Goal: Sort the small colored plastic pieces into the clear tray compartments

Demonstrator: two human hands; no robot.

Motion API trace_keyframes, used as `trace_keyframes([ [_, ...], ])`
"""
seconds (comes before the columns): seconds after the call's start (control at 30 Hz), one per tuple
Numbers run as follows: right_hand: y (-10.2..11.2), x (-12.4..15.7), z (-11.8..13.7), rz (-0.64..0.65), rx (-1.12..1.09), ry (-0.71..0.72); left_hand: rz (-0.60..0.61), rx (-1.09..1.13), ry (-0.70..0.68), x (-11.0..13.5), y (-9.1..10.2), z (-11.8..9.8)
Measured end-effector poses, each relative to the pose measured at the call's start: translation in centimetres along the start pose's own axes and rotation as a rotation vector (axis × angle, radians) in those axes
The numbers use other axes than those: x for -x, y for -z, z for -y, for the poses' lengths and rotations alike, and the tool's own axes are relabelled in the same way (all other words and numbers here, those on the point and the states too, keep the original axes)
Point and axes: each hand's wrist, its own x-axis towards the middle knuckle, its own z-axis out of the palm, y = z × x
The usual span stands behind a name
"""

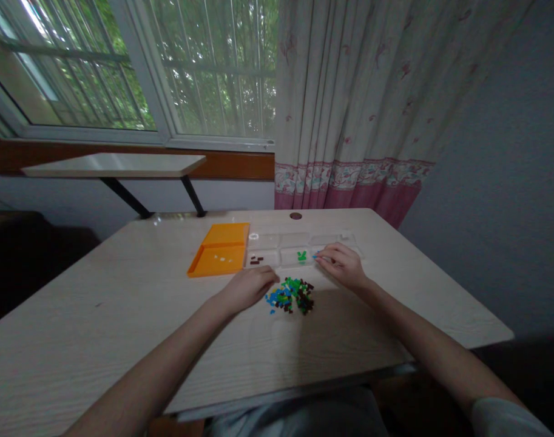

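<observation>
Pile of pieces [299, 294]: here it is, mid-table, a loose heap of green, blue and dark brown just in front of the tray; nothing fences it in, so one careless brush could scatter it wide.
Blue bit [315, 255]: right at the right fingertips, and tiny; should it slip, I'd fear a bounce over the low divider to join the wrong colour.
Right hand [341, 263]: fingertips pinched together over the front of the tray; whether they grip that blue or it lies just beneath them, I can't tell at this size.
Left hand [253, 284]: fingers curled, tips right by the heap's far left edge, palm down; any hold is hidden, so no call on it. A sideways twitch looks the likeliest cause of a spill.
Tray [295, 240]: see-through and shallow, compartments in two rows; a knock from the right wrist could shove it and jumble the lot.
Green pieces [301, 257]: grouped in the front middle compartment, close to those right fingers; a low sweep could flick some out.
Brown pieces [257, 261]: front left compartment, beyond the left hand, which could catch that rim if it lifts too little.
Orange box [226, 232]: lying open just left of the tray, white pieces [222, 259] loose inside; a bumped tray might jolt these too.
Table [167, 315]: pale and flat, so stray bits could skid.
</observation>
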Motion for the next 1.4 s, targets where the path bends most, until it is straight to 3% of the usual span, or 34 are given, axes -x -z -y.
trace_keyframes([
  [0.2,0.6,0.0,-2.9,0.178,0.151,-0.116,0.017,-0.002,-0.009,0.1,0.5,0.0],
  [0.37,0.0,1.1,-6.1,0.236,0.206,-0.265,0.024,-0.020,-0.012,0.3,0.9,0.2],
  [0.47,-0.1,1.4,-6.5,0.274,0.204,-0.304,0.025,-0.046,0.007,0.3,1.0,0.4],
  [0.67,-0.1,0.7,-3.7,0.330,0.129,-0.303,0.035,-0.061,0.026,0.4,1.0,0.7],
  [0.93,-2.0,0.9,0.6,0.472,0.007,-0.157,0.049,-0.076,0.024,0.6,1.5,0.9],
  [1.2,-2.9,1.4,2.2,0.487,-0.018,-0.095,0.056,-0.097,0.026,0.4,1.2,0.7],
  [1.3,-2.9,1.5,2.5,0.450,-0.028,-0.078,-0.004,0.005,0.039,0.2,1.1,0.4],
  [1.4,-3.3,1.5,2.8,0.382,-0.057,-0.080,-0.144,0.241,0.080,-0.2,0.6,-0.2],
])
